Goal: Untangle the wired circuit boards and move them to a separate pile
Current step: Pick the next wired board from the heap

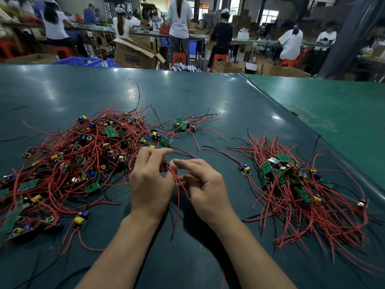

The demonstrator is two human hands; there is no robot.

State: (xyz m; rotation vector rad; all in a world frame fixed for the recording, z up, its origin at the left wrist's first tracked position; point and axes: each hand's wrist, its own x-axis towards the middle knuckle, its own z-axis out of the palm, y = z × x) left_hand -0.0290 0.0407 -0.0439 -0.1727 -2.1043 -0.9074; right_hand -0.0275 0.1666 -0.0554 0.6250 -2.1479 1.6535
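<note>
A dark green mat covers the surface (187, 90), glossy with reflected overhead light, and a lighter green sheet (333, 105) overlaps its right side. Beyond it, people sit on red stools (218, 58) at long workbenches (145, 32), among open cardboard boxes (137, 55) and blue crates (77, 61); bright windows (268, 14) show at the back

Evenly lit from overhead; bright but soft. Pale glare patches on the desk (187, 97) from ten to one o'clock. Soft shadow beneath the left hand (151, 184) and right hand (205, 187), falling toward six o'clock. Daylight blown out in windows at one o'clock. Strong wide-angle bending at all edges. Background workers slightly soft; motion blur at nine o'clock and on fingertips.
</note>
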